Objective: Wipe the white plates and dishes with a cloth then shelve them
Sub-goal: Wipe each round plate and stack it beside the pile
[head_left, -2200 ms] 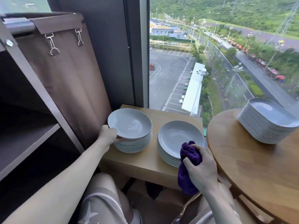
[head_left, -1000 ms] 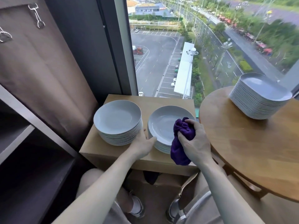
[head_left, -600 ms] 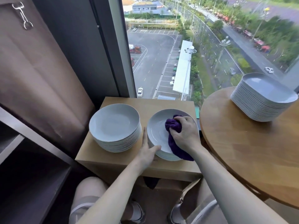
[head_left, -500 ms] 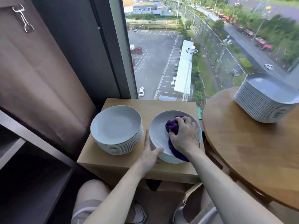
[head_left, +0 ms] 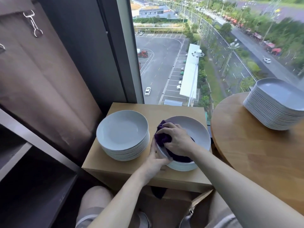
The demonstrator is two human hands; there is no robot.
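My right hand (head_left: pixel 176 140) is curled around a bunched purple cloth (head_left: pixel 162 137) and presses it into the top plate (head_left: pixel 195 132) of the stack near the small desk's (head_left: pixel 118 175) front right corner. My left hand (head_left: pixel 156 160) grips that plate's near left rim, fingers wrapped around it. A second stack of plates (head_left: pixel 123 132) sits just beside it, toward the left edge. Square dishes (head_left: pixel 276 109) are piled at the round desk's (head_left: pixel 255 153) far edge.

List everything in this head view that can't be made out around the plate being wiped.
Head view only.
Near part of the top plate: covered by the right hand and purple cloth.
Some left hand fingers: hidden under that plate's rim.
The square dish stack: cut off by the right edge.
The shelf interior: too dark.
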